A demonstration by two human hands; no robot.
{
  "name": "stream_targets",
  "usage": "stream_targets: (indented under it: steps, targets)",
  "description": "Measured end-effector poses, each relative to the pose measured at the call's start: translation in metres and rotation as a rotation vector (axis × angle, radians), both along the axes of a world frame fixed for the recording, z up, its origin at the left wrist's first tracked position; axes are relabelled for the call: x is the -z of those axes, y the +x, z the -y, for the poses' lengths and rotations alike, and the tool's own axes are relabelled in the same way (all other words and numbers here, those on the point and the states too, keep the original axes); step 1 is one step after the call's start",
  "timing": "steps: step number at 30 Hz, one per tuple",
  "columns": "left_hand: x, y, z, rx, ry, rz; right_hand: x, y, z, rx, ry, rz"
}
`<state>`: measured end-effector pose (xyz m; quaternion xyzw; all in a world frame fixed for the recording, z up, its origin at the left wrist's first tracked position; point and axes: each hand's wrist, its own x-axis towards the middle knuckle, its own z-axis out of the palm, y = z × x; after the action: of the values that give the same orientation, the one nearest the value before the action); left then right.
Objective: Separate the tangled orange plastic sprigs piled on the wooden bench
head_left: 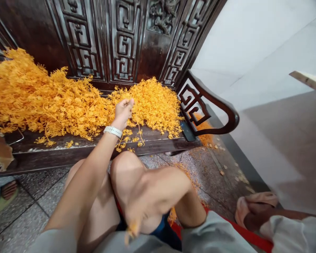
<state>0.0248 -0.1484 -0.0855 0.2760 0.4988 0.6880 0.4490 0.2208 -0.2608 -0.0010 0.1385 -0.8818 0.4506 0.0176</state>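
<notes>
Where orange sprays [155, 105] lie heaped, left of the armrest [233, 119]: left hand [123, 111] at heap, half-curled, hold unclear; right hand [140, 209], blurred, pinching an orange sprig [133, 229]; tangled stems probably want gentle picking.

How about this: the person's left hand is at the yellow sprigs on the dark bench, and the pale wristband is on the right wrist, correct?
No: the head view shows the pale wristband on the left wrist, not the right. The rest stands.
</notes>
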Motion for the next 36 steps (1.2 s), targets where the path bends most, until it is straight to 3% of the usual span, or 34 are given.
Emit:
stream_targets:
  steps: [1,2,4,5,6,8,10,11,12,14,17,22,26,28,29,31,34,35,36]
  targets:
    - [0.0,-0.003,0.001,0.019,0.027,-0.027,-0.001,-0.002,-0.008,-0.015,0.042,-0.074]
    - [-0.001,-0.004,0.003,0.04,0.049,-0.046,0.001,-0.006,-0.02,0.097,0.092,-0.2]
    - [-0.001,-0.002,0.011,0.072,0.06,-0.063,0.011,-0.016,-0.054,0.51,0.164,-0.468]
    - [0.0,0.001,0.015,0.076,0.052,-0.071,0.017,-0.02,-0.071,0.71,0.069,-0.551]
    - [0.001,0.004,0.019,0.084,0.042,-0.075,0.023,-0.024,-0.087,0.871,-0.146,-0.588]
    - [0.003,0.009,0.022,0.105,0.043,-0.097,0.035,-0.028,-0.108,1.069,-0.839,-0.558]
    - [0.005,0.014,0.021,0.109,0.057,-0.147,0.048,-0.028,-0.113,1.077,-1.493,-0.445]
    - [0.004,0.015,0.021,0.106,0.066,-0.182,0.056,-0.027,-0.11,1.039,-1.652,-0.382]
    - [0.004,0.016,0.02,0.1,0.075,-0.228,0.063,-0.025,-0.104,1.011,-1.711,-0.335]
    - [0.001,0.017,0.021,0.094,0.103,-0.356,0.075,-0.021,-0.09,1.041,-1.624,-0.304]
    - [-0.004,0.016,0.023,0.131,0.173,-0.559,0.082,-0.013,-0.075,1.226,-1.298,-0.332]
    - [-0.012,0.015,0.033,0.327,0.252,-0.721,0.078,-0.008,-0.094,1.356,-0.843,-0.385]
    - [-0.016,0.014,0.039,0.467,0.259,-0.916,0.066,-0.001,-0.109,1.258,-0.313,-0.319]
    - [-0.014,0.007,0.038,0.416,0.25,-1.045,0.053,0.005,-0.101,1.188,-0.088,-0.302]
    - [-0.012,0.001,0.035,0.344,0.232,-1.092,0.045,0.009,-0.091,1.11,-0.048,-0.299]
    - [-0.007,-0.014,0.028,0.182,0.165,-1.106,0.023,0.016,-0.066,0.78,-0.124,-0.268]
    - [0.0,-0.036,0.019,0.06,0.093,-0.98,-0.008,0.023,-0.036,-0.063,-0.321,-0.037]
    - [0.002,-0.039,0.017,0.046,0.1,-0.937,-0.015,0.023,-0.034,-0.24,-0.382,0.03]
    - [0.003,-0.041,0.016,0.029,0.119,-0.897,-0.018,0.022,-0.037,-0.291,-0.458,0.054]
